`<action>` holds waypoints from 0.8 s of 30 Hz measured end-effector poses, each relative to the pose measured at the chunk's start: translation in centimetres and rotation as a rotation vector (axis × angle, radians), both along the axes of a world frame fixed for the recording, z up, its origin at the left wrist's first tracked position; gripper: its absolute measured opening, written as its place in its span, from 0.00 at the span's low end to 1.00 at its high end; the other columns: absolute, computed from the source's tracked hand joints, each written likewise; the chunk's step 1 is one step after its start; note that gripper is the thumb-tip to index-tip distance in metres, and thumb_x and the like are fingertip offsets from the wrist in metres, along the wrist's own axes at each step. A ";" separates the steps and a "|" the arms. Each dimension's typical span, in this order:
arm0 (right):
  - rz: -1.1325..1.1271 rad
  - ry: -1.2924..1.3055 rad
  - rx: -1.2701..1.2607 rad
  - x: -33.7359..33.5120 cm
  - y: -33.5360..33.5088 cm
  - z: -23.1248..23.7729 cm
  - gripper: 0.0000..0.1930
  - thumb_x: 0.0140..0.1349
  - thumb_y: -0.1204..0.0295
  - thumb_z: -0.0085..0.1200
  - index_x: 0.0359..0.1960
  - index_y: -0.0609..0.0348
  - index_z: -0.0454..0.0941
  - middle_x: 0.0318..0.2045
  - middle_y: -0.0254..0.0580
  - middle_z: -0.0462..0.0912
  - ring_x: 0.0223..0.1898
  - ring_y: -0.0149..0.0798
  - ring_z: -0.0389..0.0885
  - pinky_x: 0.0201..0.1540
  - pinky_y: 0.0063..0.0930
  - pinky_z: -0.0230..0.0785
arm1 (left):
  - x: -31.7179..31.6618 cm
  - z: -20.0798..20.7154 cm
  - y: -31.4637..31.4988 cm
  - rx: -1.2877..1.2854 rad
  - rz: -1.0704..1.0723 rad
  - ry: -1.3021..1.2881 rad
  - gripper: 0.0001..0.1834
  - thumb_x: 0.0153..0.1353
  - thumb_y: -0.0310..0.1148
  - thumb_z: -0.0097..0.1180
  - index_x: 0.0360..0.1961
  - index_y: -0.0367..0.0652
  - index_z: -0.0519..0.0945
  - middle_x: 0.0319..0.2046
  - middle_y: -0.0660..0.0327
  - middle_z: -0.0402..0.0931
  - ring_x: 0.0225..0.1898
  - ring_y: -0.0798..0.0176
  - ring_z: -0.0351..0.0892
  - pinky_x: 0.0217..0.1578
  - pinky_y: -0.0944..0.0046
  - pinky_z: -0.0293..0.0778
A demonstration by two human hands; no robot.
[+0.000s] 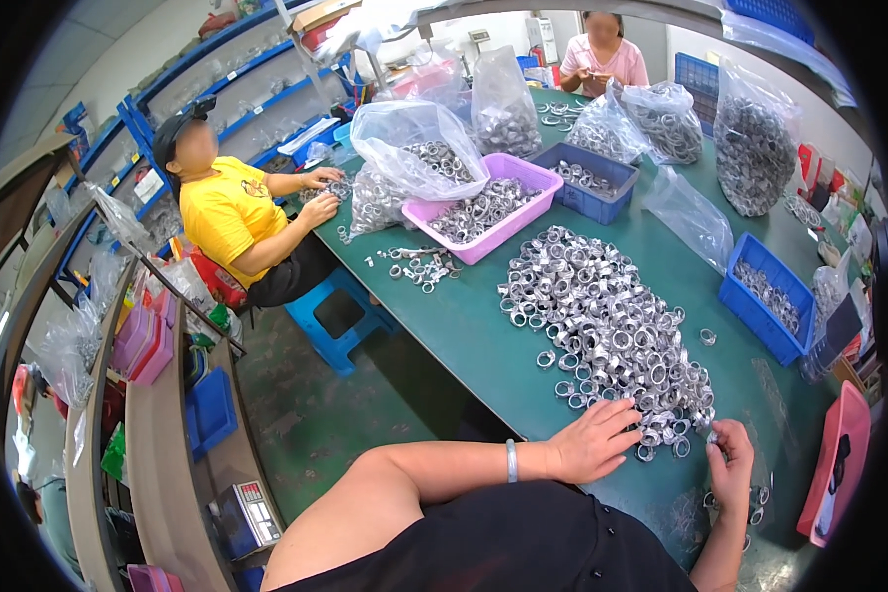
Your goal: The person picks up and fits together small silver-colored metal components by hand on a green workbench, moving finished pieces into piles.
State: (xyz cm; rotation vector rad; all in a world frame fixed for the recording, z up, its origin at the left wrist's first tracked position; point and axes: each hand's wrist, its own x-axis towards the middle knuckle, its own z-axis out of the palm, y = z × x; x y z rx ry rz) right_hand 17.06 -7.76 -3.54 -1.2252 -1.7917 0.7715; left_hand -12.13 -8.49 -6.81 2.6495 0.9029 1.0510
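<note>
A big heap of silvery metal ring clamps, much like hose clamps, lies loose on the green table. At the heap's near edge is my left hand, palm down with fingers apart, its fingertips touching the closest clamps and gripping none. To the right of it my right hand is closed in a pinch beside the heap. A small grey metal piece, seemingly a ring clamp, shows at its fingertips, partly hidden. Several more clamps lie beneath and beside my right wrist.
Beyond the heap stand a pink basket and a blue bin of clamps, among filled plastic bags. Another blue bin and a pink tray are at right. Co-workers sit at left and the far end.
</note>
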 end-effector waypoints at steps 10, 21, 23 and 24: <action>-0.001 0.001 0.008 -0.1 -0.1 0.2 0.16 0.48 0.87 0.48 0.41 0.65 0.74 0.41 0.42 0.73 0.35 0.32 0.71 0.38 0.21 0.66 | -0.1 0.3 0.0 0.008 0.002 0.003 0.23 0.52 0.32 0.59 0.50 0.41 0.71 0.55 0.50 0.64 0.61 0.44 0.59 0.55 0.45 0.60; -0.005 -0.012 0.017 -0.1 0.0 0.1 0.16 0.48 0.86 0.49 0.41 0.65 0.74 0.40 0.41 0.73 0.34 0.31 0.70 0.39 0.21 0.65 | 0.0 0.1 0.1 0.008 -0.004 0.010 0.23 0.52 0.33 0.60 0.50 0.41 0.71 0.55 0.51 0.64 0.62 0.44 0.59 0.55 0.44 0.61; -0.011 -0.014 0.008 0.0 0.0 0.0 0.16 0.49 0.86 0.48 0.41 0.65 0.74 0.39 0.40 0.73 0.33 0.30 0.69 0.38 0.20 0.64 | 0.0 0.2 0.1 0.006 -0.003 0.012 0.23 0.52 0.32 0.60 0.50 0.41 0.71 0.55 0.51 0.63 0.61 0.44 0.58 0.55 0.44 0.61; -0.012 -0.015 0.005 0.1 0.0 -0.1 0.16 0.49 0.86 0.48 0.41 0.65 0.74 0.39 0.40 0.73 0.33 0.30 0.69 0.38 0.20 0.64 | 0.0 0.2 0.1 0.008 0.000 0.015 0.23 0.51 0.32 0.60 0.50 0.41 0.71 0.55 0.51 0.63 0.61 0.43 0.58 0.55 0.44 0.61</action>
